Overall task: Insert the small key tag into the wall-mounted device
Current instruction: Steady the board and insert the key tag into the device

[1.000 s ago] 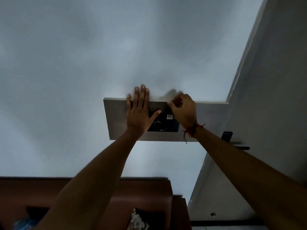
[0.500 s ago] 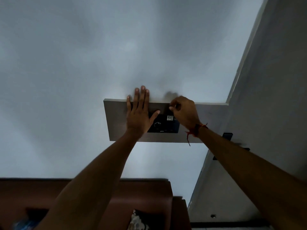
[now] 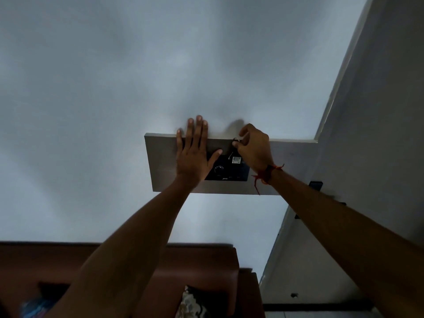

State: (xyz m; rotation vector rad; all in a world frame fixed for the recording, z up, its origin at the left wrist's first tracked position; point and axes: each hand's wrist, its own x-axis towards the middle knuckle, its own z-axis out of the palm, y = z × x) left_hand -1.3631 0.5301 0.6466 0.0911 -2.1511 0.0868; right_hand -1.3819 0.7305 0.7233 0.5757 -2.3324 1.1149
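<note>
A black wall-mounted device (image 3: 229,172) with a round dial and a small white sticker sits on a grey panel (image 3: 160,161) on the white wall. My left hand (image 3: 195,152) lies flat and open against the panel, its thumb touching the device's upper left corner. My right hand (image 3: 254,149) is at the device's top edge, its fingers pinched on a small key tag (image 3: 236,141) with a ring, of which only a bit shows. A thin piece hangs from it over the device's top. A red thread circles my right wrist.
A grey door or side wall (image 3: 378,134) runs along the right, with a dark handle (image 3: 316,185) near my right forearm. A brown wooden headboard or cabinet (image 3: 206,260) sits below, with patterned fabric at the bottom.
My right hand has shifted slightly up and right along the device's top edge, and the small ring of the tag now shows at its fingertips. My left hand stays flat on the panel.
</note>
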